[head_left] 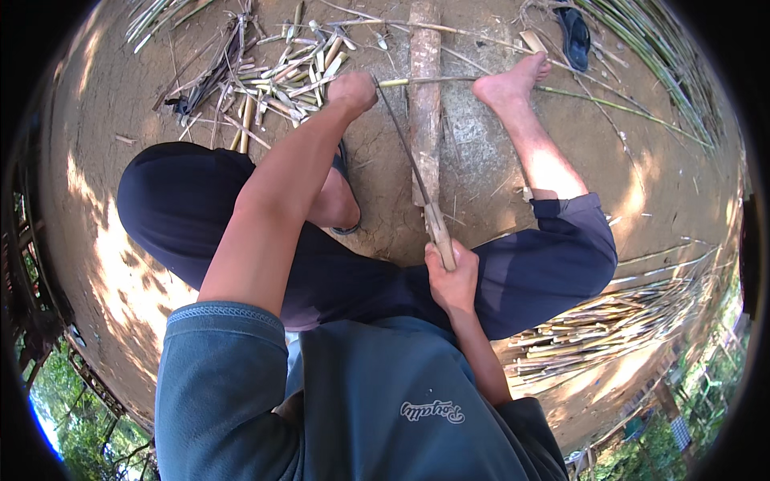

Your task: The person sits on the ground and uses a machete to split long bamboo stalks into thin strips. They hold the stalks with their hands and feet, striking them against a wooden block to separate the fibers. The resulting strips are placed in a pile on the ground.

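My left hand [353,92] is closed around the end of a thin cane stem [395,82], which stretches right across a narrow wooden log [424,104] toward my bare right foot [501,86]. In my right hand [454,276] is the pale wooden handle of a long-bladed knife [403,140]. Its thin dark blade points up and left, with the tip end meeting the stem beside my left hand. The blade is seen nearly edge-on, so its exact shape is hard to make out.
A heap of short cut cane pieces [281,80] lies left of the log. Bundles of long stems lie at the far right [666,56] and near right [609,329]. A loose dark sandal [573,38] sits past my bare foot. Bare earth surrounds my bent legs.
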Tool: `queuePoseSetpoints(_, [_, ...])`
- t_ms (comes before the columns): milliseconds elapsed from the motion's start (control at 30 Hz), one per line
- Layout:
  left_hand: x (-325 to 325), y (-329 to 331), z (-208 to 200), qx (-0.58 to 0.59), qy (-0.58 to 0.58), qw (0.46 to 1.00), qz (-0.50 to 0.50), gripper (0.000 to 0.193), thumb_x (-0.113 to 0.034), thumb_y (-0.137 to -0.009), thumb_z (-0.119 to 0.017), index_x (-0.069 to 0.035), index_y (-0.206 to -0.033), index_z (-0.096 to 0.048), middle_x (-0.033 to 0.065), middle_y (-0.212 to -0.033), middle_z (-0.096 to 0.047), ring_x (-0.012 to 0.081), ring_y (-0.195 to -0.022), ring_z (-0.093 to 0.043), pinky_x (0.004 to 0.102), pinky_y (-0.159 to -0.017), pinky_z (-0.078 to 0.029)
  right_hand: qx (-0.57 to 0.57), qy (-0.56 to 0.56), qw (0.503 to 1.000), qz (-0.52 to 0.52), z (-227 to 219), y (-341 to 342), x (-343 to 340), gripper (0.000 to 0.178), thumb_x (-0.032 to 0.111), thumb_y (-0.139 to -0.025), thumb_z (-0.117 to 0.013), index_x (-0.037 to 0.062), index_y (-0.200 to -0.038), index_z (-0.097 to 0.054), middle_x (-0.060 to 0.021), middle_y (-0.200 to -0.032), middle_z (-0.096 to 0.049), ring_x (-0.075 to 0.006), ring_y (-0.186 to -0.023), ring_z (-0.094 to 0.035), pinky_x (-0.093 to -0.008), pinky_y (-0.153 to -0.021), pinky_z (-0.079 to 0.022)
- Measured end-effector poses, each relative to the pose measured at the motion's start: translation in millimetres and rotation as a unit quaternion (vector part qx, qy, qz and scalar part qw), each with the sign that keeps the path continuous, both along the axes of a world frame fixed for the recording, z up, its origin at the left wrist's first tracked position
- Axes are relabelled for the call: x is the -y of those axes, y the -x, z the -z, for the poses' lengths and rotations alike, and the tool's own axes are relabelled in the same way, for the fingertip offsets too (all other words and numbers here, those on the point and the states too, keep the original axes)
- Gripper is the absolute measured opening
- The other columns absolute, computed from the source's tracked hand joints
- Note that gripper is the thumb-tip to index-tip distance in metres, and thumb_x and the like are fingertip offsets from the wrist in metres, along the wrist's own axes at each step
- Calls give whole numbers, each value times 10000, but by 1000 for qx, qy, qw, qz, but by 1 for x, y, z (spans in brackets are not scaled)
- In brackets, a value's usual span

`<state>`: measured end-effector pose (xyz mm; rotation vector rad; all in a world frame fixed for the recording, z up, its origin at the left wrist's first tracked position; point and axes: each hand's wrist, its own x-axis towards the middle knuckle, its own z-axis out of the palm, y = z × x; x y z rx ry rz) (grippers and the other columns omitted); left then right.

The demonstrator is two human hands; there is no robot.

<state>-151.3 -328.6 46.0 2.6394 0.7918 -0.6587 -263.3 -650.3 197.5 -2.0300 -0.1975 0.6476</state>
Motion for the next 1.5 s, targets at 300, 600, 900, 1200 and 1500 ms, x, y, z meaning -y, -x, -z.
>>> queuePoseSetpoints(300, [4, 6, -11, -6, 12, 1000, 3, 317, -207, -846, -540, -21, -1049, -697, 216, -1074, -685, 365, -997, -671, 443, -857, -535, 24, 19, 999, -35, 25, -22, -33, 241, 173, -830, -643, -31, -719, -578, -178, -543, -505, -217, -475, -493, -383, -516, -415])
queuePoseSetpoints(600, [4, 0, -6, 22, 4, 1000, -11, 302, -192, -842, -539, -22, -1021, -711, 218, -1060, -688, 359, -1001, -671, 437, -866, -533, 3, 4, 1000, -24, 45, -50, -72, 259, 182, -849, -621, -37, -716, -585, -186, -548, -524, -250, -479, -543, -388, -514, -415])
queuePoseSetpoints(900, [6, 2, -5, -10, 16, 1000, -1, 310, -183, -831, -541, -9, -1028, -704, 223, -1066, -685, 367, -988, -674, 441, -860, -535, -2, 31, 1000, -5, 19, 5, 4, 211, 139, -819, -666, -25, -720, -578, -184, -550, -510, -232, -497, -572, -387, -528, -433])
queuePoseSetpoints(1200, [0, 8, -7, 14, 4, 999, -28, 317, -204, -845, -536, -13, -1038, -699, 223, -1058, -686, 366, -1002, -669, 447, -865, -530, 36, 24, 998, -49, 26, -16, -22, 253, 197, -829, -638, -37, -742, -605, -178, -548, -526, -223, -499, -555, -372, -534, -441])
queuePoseSetpoints(1500, [3, -2, -15, 4, -6, 1000, 4, 308, -196, -852, -529, -44, -1052, -708, 195, -1096, -685, 348, -1030, -663, 435, -875, -530, -6, -13, 1000, -11, 54, -39, -59, 250, 164, -827, -645, -40, -702, -572, -196, -543, -506, -295, -479, -514, -407, -526, -418])
